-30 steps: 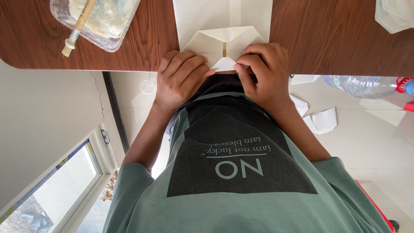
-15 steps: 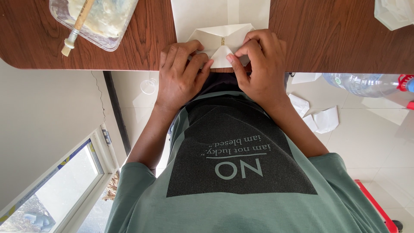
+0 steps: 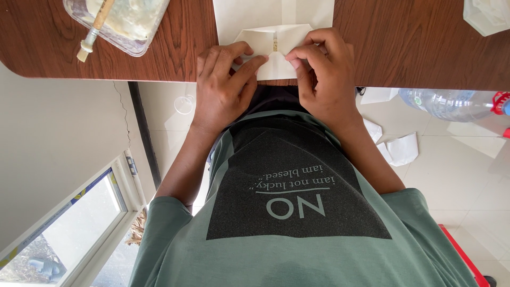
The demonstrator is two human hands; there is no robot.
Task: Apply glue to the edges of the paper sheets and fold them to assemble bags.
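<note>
The left hand's fingertips [image 3: 259,60] are pressing down on the near flap of a folded white paper sheet [image 3: 265,40], index finger stretched out flat along the crease, probably to pin it while the fold is being sharpened. The right hand's fingertips [image 3: 293,53] are pinching the flap's edge just beside them, thumb and index closed on the paper. Whether the thumb is slipping under the layer is hard to tell, since the knuckles are covering it.

Both the left hand [image 3: 223,93] and the right hand [image 3: 326,74] are resting at the table's near edge, wrists hanging off it. That is likely keeping the forearms steady and the weight directly over the fold.

The sheet is lying at 12 o'clock from the hands, on the brown wooden table [image 3: 414,48]. Its two folded corners are meeting at a centre seam, and its near end is reaching the table's rim, close to the body for easy pressing.

At 10 o'clock, well apart from the paper, a clear plastic tub of pale paste [image 3: 133,24] is sitting with a small brush [image 3: 94,29] leaning in it, within the left hand's reach. A second clear container [image 3: 486,16] is showing at 2 o'clock.

Below the table edge, at 3 o'clock, a clear plastic bottle [image 3: 446,103] is lying on the tiled floor near white paper scraps [image 3: 401,149].
</note>
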